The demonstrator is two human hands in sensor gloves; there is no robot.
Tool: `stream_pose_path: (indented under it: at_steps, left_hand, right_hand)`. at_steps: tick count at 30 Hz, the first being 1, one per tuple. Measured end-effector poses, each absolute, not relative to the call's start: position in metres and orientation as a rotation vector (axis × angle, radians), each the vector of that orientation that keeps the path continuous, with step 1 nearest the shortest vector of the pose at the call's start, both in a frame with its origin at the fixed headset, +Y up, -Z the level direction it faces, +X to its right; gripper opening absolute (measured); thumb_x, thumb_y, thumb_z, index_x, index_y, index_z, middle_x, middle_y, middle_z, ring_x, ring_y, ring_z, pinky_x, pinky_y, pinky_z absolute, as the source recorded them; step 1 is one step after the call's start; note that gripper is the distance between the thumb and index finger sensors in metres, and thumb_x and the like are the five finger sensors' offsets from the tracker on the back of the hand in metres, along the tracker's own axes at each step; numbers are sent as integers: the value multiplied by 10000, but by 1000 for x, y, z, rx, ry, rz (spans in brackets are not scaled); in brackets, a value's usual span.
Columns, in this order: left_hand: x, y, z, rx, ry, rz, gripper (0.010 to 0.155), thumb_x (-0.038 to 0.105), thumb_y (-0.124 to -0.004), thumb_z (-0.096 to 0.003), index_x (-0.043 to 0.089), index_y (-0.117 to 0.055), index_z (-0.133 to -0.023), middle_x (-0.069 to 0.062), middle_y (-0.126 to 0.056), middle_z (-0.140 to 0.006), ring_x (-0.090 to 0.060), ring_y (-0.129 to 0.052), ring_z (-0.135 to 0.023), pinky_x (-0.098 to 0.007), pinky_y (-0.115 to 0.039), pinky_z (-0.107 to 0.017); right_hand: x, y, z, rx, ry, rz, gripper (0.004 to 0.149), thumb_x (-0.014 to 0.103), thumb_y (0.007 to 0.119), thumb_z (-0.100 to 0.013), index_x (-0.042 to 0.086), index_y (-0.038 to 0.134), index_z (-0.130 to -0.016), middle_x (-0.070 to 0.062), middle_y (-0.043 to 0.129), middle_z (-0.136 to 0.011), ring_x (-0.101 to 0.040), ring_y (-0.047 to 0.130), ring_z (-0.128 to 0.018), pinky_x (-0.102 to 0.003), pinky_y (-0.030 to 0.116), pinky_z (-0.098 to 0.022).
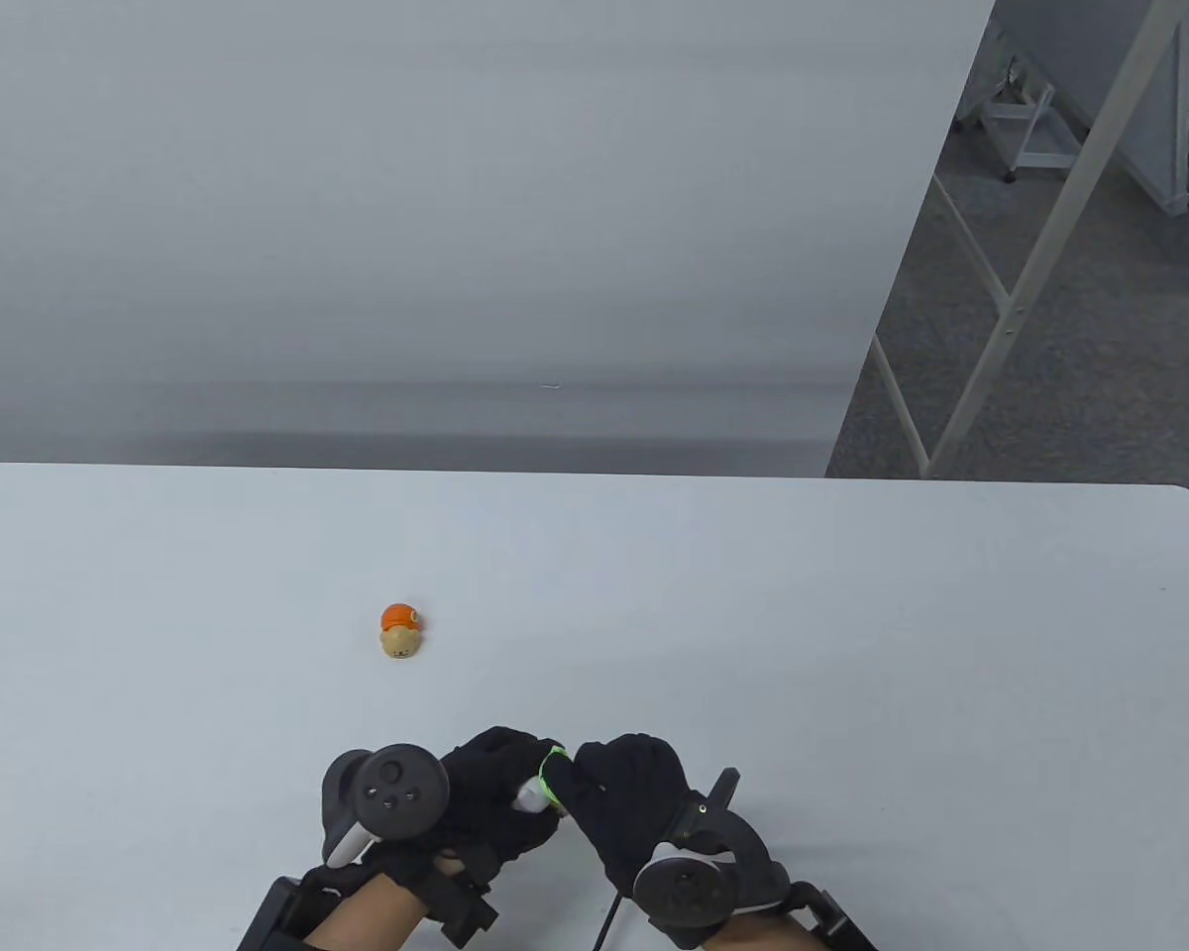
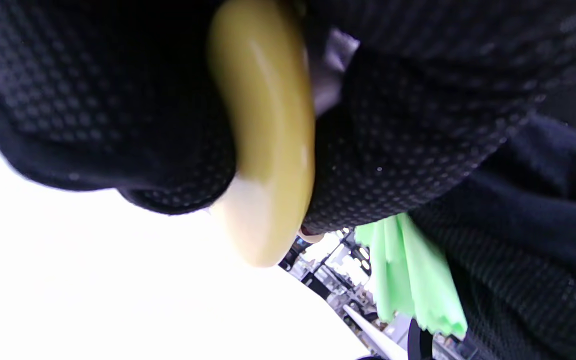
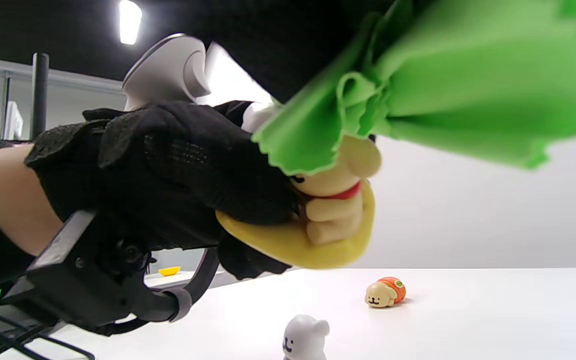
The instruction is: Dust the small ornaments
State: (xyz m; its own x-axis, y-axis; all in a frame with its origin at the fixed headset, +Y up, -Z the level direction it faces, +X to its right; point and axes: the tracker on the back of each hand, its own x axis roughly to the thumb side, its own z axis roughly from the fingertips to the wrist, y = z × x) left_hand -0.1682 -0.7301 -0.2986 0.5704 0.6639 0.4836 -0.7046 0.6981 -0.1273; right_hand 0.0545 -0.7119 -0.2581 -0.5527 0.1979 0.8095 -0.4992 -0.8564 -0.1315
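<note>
My left hand (image 1: 500, 792) grips a small yellow dog ornament (image 3: 335, 210) on a yellow base, held above the table near the front edge. Its yellow base (image 2: 268, 150) fills the left wrist view between my gloved fingers. My right hand (image 1: 619, 792) holds a green cloth (image 3: 418, 90) bunched against the top of the ornament; the cloth shows as a green sliver in the table view (image 1: 550, 771). A second ornament, a tan dog with an orange shell (image 1: 400, 631), lies on the table to the far left; it also shows in the right wrist view (image 3: 385, 292).
A small white bear-like figure (image 3: 305, 337) stands on the table below my hands, hidden from the table view. The white table (image 1: 852, 614) ends at a far edge against a grey wall; a metal frame (image 1: 1011, 297) stands beyond on the right.
</note>
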Motion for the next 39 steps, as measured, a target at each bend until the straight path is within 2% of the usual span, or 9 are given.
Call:
stream_pose_path:
  at_steps: [6,11,14,22,29,32,35,37,39]
  left_hand:
    - [-183,-732,-305,78,-533,1010,618,379,-1140,-353,180,-937,-901,-185,-921,-882,-291,-1174,-385,-374,-1080,-164]
    - [-176,-743,-308,0,-624,1283,624,313,-1112,-391,116,-885,-937,-246,-887,-953,-333,-1170,-371,-395,-1066,-160]
    - [-168,-744,-309,-97,-686,1289,635,319,-1010,-460,115,-686,-967,-267,-774,-1022,-287,-1155,-420,-356,-1065,-195]
    - [-173,-745,-306,-25,-557,1322,656,311,-952,-517,92,-590,-1018,-290,-696,-1051,-280,-1130,-445,-344,-1052,-214]
    - [-164,-742,-305,-81,-681,1377,706,264,-971,-516,195,-607,-1116,-310,-662,-1083,-322,-1105,-459,-409,-1027,-236]
    - [-163,-738,-298,72,-599,1265,706,261,-958,-524,143,-588,-1114,-318,-654,-1076,-322,-1106,-466,-404,-1037,-239]
    - [-159,-735,-295,37,-597,1243,804,268,-925,-537,63,-435,-1140,-367,-512,-1104,-363,-1070,-550,-441,-1017,-304]
    - [-151,-734,-293,-87,-760,1263,897,373,-802,-585,0,-209,-1145,-418,-261,-1135,-469,-953,-720,-506,-953,-392]
    - [-140,-732,-289,-287,-901,1311,848,323,-709,-612,-4,-118,-1125,-430,-58,-1116,-593,-829,-818,-602,-882,-462]
  right_hand:
    - [72,-717,-269,1018,-404,2282,444,106,810,-526,-26,747,-945,-419,854,-789,-548,896,-597,-769,743,-493]
    - [76,-725,-279,768,-201,1987,491,111,781,-541,-57,653,-984,-428,826,-802,-536,892,-590,-762,743,-490]
    - [73,-729,-282,681,-141,1925,489,113,772,-543,-62,652,-984,-430,825,-798,-532,895,-583,-758,749,-484]
    - [65,-733,-275,679,-125,1949,494,105,782,-539,-124,639,-954,-444,832,-774,-532,907,-552,-760,762,-459]
    - [73,-729,-282,594,-130,1910,474,109,792,-542,-66,675,-966,-442,832,-772,-531,901,-550,-759,755,-464]
    - [69,-729,-278,617,-135,1941,488,108,784,-543,-111,649,-958,-447,835,-761,-525,910,-536,-755,766,-451]
    - [70,-730,-281,589,-116,1907,487,108,784,-544,-109,648,-958,-447,832,-761,-526,906,-537,-756,762,-451]
    - [77,-731,-284,530,-115,1886,488,109,777,-548,-102,643,-967,-449,822,-766,-528,898,-542,-757,756,-455]
    - [85,-734,-289,465,-71,1840,484,109,777,-548,-103,654,-965,-449,823,-762,-531,894,-539,-759,751,-453]
